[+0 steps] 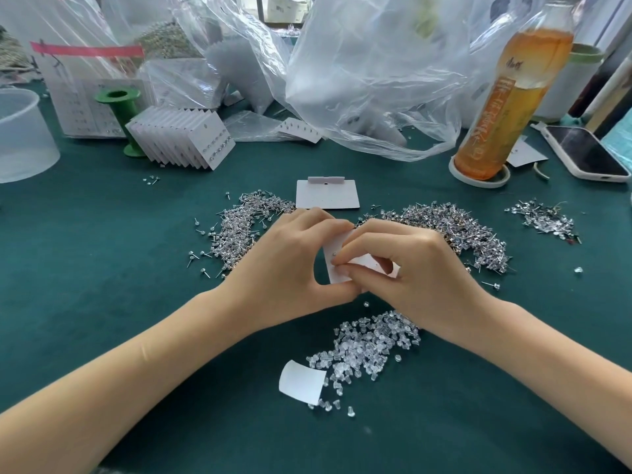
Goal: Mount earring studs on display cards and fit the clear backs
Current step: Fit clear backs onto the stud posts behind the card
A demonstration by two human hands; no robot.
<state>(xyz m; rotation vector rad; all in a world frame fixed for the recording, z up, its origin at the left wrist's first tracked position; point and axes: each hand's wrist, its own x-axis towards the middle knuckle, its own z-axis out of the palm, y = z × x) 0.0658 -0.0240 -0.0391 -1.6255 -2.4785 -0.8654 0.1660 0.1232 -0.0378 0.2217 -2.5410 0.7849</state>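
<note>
A white display card [337,268] is held upright-tilted above the green table between both hands. My left hand [290,265] grips its left and lower edge. My right hand [407,265] pinches at the card's face, where one small stud [334,254] shows. Piles of silver studs lie left [239,227] and right [451,230] of the hands. A heap of clear backs [369,347] lies just below the hands. An empty card [327,195] lies flat beyond them.
A stack of filled cards [184,140] leans by a green spool [119,107]. Plastic bags [369,70] crowd the back. An orange drink bottle [506,104], a phone [584,153], a clear tub [20,135], a curled paper scoop [301,381] and a small stud pile [543,217] also sit here.
</note>
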